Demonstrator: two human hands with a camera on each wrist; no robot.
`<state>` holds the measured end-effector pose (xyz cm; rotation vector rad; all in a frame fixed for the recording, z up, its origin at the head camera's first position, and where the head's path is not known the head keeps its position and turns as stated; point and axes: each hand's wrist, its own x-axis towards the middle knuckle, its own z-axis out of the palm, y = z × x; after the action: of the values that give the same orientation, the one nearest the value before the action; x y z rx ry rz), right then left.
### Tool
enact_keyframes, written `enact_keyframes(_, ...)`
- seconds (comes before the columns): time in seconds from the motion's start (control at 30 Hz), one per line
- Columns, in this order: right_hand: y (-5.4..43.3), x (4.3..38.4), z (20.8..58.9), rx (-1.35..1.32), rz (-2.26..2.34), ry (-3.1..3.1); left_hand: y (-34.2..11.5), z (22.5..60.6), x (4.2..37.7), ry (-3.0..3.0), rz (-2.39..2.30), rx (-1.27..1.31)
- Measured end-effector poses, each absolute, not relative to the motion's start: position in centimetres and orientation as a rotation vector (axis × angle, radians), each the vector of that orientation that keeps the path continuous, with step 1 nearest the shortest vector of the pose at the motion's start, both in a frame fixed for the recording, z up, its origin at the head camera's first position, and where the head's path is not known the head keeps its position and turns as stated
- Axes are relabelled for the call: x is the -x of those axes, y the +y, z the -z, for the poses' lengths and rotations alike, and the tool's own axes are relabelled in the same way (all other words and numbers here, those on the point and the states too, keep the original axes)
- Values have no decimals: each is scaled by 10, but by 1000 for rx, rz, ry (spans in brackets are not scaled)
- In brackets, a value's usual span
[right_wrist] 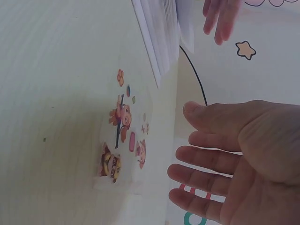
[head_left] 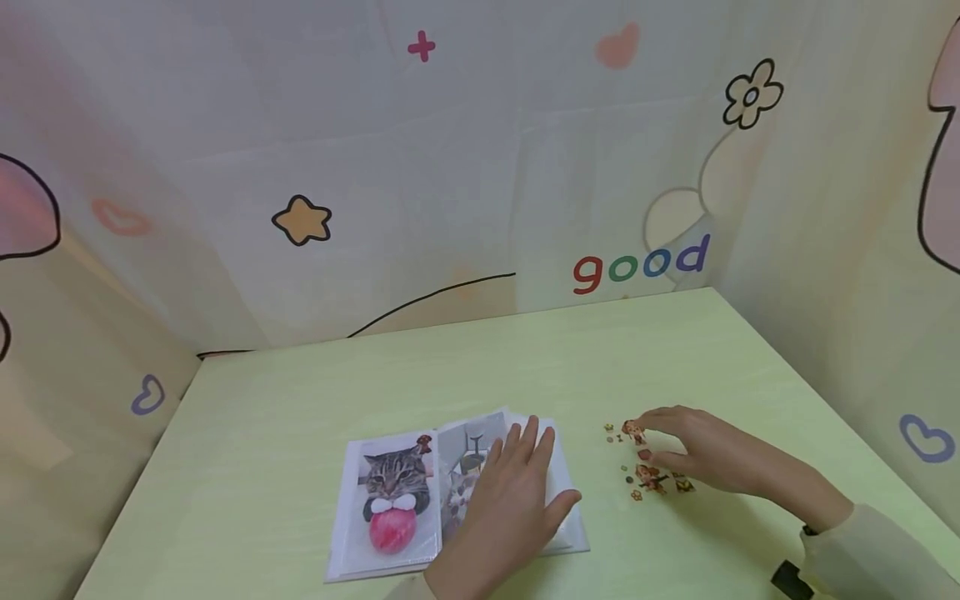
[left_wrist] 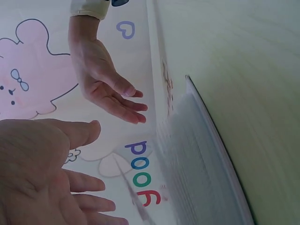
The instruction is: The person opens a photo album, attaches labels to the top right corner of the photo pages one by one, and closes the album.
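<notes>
An open album (head_left: pixel 345 517) with clear sleeves lies on the table. Its left page shows a cat picture (head_left: pixel 396 477) with a pink ball; a grey cat picture (head_left: pixel 459 492) is partly covered by my left hand (head_left: pixel 513 492). That hand is spread above the right page, fingers straight and thumb out, holding nothing. In the right wrist view a loose page (right_wrist: pixel 186 23) stands up from the album near the left fingers. My right hand (head_left: pixel 705 450) hovers over small cartoon stickers (head_left: pixel 649 478), fingers relaxed and nothing between them. The stickers appear on a clear sheet (right_wrist: pixel 133 185).
The pale green table (head_left: pixel 262 400) extends around the album. A printed curtain (head_left: pixel 465 167) with a star, hearts and the word "good" hangs along the back and both sides.
</notes>
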<state>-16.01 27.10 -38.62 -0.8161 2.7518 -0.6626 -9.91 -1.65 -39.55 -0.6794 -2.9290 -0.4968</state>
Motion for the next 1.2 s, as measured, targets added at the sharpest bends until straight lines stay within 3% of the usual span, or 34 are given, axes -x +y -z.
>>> enact_keyframes(1.2,287,149,424,1025,391,2911,61,422,110,-3093,163,603)
